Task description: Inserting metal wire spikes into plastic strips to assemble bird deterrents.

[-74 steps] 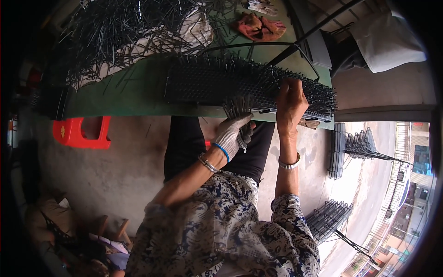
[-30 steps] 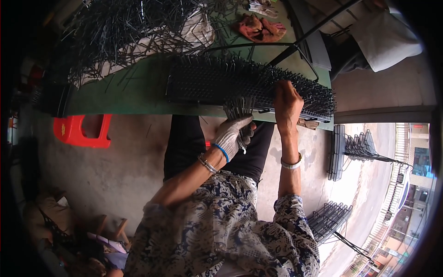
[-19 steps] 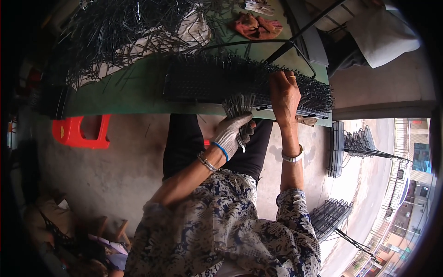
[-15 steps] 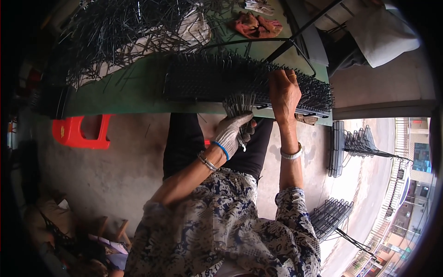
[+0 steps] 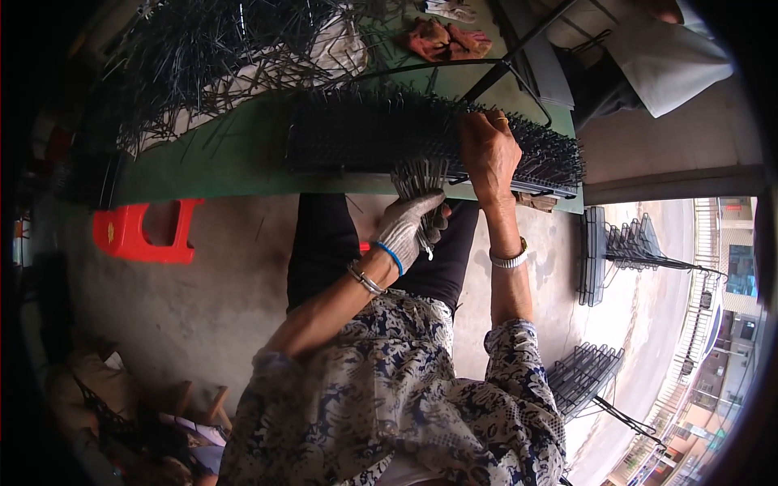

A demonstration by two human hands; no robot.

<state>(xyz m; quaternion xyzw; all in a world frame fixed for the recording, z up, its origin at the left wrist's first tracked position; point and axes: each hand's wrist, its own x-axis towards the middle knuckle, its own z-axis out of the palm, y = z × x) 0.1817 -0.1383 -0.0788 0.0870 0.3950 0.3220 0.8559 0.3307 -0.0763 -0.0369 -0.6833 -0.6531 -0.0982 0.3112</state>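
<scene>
In my gloved left hand (image 5: 412, 225) is a bundle of thin dark metal rods (image 5: 420, 176), standing upright out of the fist just in front of the table edge. My bare right hand (image 5: 492, 158) is closed, fingertips pinched together over a long black perforated rack (image 5: 365, 146). What the pinch holds, if anything, is hidden. Many thin rods (image 5: 547, 158) stand up from the rack's right part and along its far side. Bare rows of holes show on its left part.
A tangled heap of dark rods (image 5: 211, 65) lies on pale cloth (image 5: 324, 61) on the green table (image 5: 219, 166). Reddish gloves (image 5: 448, 40) lie at the back, near a dark metal bar (image 5: 486, 81). A red stool (image 5: 154, 231) stands left. Wire racks (image 5: 592, 255) stand right; another person (image 5: 668, 61) is far right.
My right hand has shifted a little left along the rack, still pinched. My left hand keeps its hold on the rods, nearly still. The person at far right has moved slightly.
</scene>
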